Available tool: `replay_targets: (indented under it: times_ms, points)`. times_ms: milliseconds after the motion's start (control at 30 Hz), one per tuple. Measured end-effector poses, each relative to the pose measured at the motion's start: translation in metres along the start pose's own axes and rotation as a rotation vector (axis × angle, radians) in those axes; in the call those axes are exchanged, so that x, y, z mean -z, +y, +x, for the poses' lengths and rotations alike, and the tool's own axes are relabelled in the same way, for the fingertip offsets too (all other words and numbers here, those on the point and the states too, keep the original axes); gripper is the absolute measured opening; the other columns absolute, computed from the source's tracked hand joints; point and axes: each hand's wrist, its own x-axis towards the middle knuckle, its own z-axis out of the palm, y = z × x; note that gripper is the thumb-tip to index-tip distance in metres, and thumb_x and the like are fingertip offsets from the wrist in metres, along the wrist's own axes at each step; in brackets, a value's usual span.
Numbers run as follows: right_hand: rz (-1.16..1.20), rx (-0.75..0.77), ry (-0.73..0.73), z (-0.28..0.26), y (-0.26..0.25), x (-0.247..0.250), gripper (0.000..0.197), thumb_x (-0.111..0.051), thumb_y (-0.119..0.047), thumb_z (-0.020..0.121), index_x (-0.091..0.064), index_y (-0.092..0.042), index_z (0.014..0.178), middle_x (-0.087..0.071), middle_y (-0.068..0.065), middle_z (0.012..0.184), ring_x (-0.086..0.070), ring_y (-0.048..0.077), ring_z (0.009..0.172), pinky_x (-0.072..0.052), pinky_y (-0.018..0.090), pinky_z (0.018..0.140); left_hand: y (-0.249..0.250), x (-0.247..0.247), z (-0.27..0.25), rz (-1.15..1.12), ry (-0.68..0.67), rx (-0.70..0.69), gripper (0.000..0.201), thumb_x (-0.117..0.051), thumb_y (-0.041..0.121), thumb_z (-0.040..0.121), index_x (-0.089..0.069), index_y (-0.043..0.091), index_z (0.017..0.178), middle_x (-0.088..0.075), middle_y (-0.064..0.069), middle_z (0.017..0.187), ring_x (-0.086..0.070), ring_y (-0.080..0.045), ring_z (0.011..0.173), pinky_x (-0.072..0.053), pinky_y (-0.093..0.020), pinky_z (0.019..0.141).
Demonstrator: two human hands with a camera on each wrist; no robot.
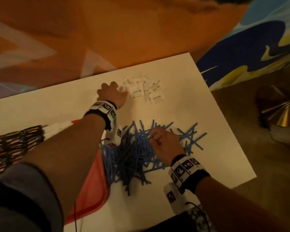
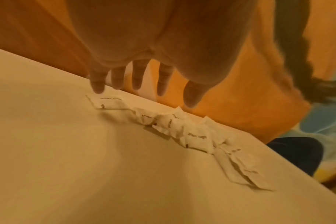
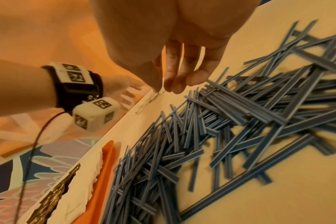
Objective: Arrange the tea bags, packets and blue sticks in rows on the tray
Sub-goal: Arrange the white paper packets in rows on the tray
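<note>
A loose heap of white packets (image 1: pixel 144 91) (image 2: pixel 182 128) lies near the white table's far edge. My left hand (image 1: pixel 119 89) (image 2: pixel 150 97) reaches over the heap's left end with fingers spread and straight; the little finger (image 2: pixel 98 87) is at the leftmost packet. A tangled pile of blue sticks (image 1: pixel 137 153) (image 3: pixel 230 121) fills the table's middle. My right hand (image 1: pixel 153 138) (image 3: pixel 169 86) hovers over its top, fingers loosely bent, nothing between them. The orange tray (image 1: pixel 90 186) (image 3: pixel 105 166) lies left of the sticks, carrying a row of dark tea bags (image 1: pixel 12 144) (image 3: pixel 54 195) and a row of white packets (image 1: pixel 57 127) (image 3: pixel 82 178).
The white table (image 1: pixel 207 114) ends close behind the packet heap and at the right. A shiny metal cone-shaped base (image 1: pixel 278 108) stands on the floor to the right. A thin cable (image 3: pixel 34 144) hangs from my left wrist.
</note>
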Motion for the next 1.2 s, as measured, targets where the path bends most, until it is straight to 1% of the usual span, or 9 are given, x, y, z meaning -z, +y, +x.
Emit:
replay_targets:
  times_ms: [167,300,367,467,667,767,867,1033,1200]
  points:
    - [0.052,-0.009,-0.04,-0.007,0.019,0.016,0.012,-0.057,-0.023,0.096,-0.052,-0.033,0.094,-0.052,-0.013,0.066,-0.053,0.005,0.063,-0.048,0.025,0.066,0.017,-0.011,0.045,0.072,-0.103,0.086,0.087,-0.048,0.077,0.085,-0.018,0.036,0.156,-0.003,-0.017,0.165,-0.012,-0.048,0.147,-0.016,-0.06,0.119]
    - [0.104,-0.017,-0.019,-0.01,0.026,0.018,0.012,-0.062,-0.019,0.093,-0.059,-0.031,0.096,-0.059,-0.016,0.071,-0.056,0.0,0.067,-0.047,0.014,0.068,0.028,-0.028,0.051,0.239,-0.13,0.035,0.084,-0.044,0.084,0.07,-0.041,0.036,0.139,-0.033,-0.015,0.152,-0.027,-0.046,0.139,-0.029,-0.065,0.109]
    - [0.129,-0.017,-0.015,-0.01,0.027,0.018,0.013,-0.064,-0.017,0.092,-0.061,-0.03,0.096,-0.059,-0.018,0.07,-0.056,-0.005,0.066,-0.041,0.004,0.063,0.033,-0.035,0.04,0.224,-0.059,0.042,0.062,-0.053,0.066,0.083,-0.048,0.03,0.132,-0.041,-0.013,0.139,-0.035,-0.043,0.129,-0.039,-0.058,0.103]
    - [0.148,-0.014,-0.01,-0.009,0.027,0.016,0.012,-0.064,-0.018,0.092,-0.061,-0.029,0.094,-0.057,-0.02,0.069,-0.056,-0.007,0.066,-0.042,0.004,0.062,0.031,-0.041,0.025,0.221,-0.009,0.017,0.037,-0.058,0.033,0.097,-0.055,0.016,0.129,-0.042,-0.017,0.135,-0.043,-0.04,0.124,-0.039,-0.047,0.104]
    - [0.245,-0.036,-0.04,-0.005,0.01,0.021,0.006,-0.064,-0.02,0.092,-0.065,-0.025,0.096,-0.058,-0.018,0.073,-0.055,-0.007,0.069,-0.043,0.007,0.065,-0.004,-0.035,-0.005,-0.169,0.012,0.041,0.027,-0.067,0.011,0.089,-0.064,0.009,0.115,-0.061,-0.013,0.121,-0.057,-0.035,0.112,-0.046,-0.036,0.091]
    - [0.278,-0.02,-0.021,0.0,-0.002,0.026,0.005,-0.065,-0.019,0.091,-0.065,-0.025,0.09,-0.06,-0.014,0.071,-0.057,-0.007,0.068,-0.041,0.005,0.062,-0.015,-0.024,-0.03,-0.655,0.024,0.087,0.016,-0.063,0.004,0.089,-0.065,0.018,0.082,-0.069,-0.009,0.089,-0.065,-0.029,0.077,-0.049,-0.026,0.061]
    - [0.327,0.003,-0.012,0.002,-0.018,0.033,0.008,-0.068,-0.018,0.088,-0.065,-0.025,0.084,-0.064,-0.012,0.073,-0.059,-0.006,0.072,-0.043,0.004,0.063,-0.018,-0.009,-0.065,-1.085,-0.002,0.205,0.03,-0.053,-0.008,0.089,-0.056,0.017,0.073,-0.06,-0.01,0.071,-0.047,-0.018,0.046,-0.029,-0.017,0.036]
    - [0.403,0.081,0.044,0.002,-0.057,0.038,0.011,-0.072,-0.016,0.086,-0.065,-0.023,0.081,-0.065,-0.007,0.075,-0.06,-0.006,0.068,-0.044,0.005,0.063,-0.011,0.025,-0.124,-1.446,-0.068,0.281,0.032,-0.029,-0.01,0.089,-0.043,0.013,0.074,-0.044,-0.005,0.066,-0.035,-0.019,0.053,-0.032,-0.016,0.034]
    - [0.466,0.15,-0.052,-0.008,-0.109,0.04,0.015,-0.075,-0.028,0.084,-0.065,-0.02,0.092,-0.067,-0.006,0.089,-0.06,-0.003,0.076,-0.044,0.004,0.06,-0.021,0.047,-0.171,-1.636,-0.071,0.298,0.027,-0.025,-0.004,0.083,-0.042,0.015,0.074,-0.045,-0.003,0.067,-0.039,-0.015,0.053,-0.022,-0.015,0.031]
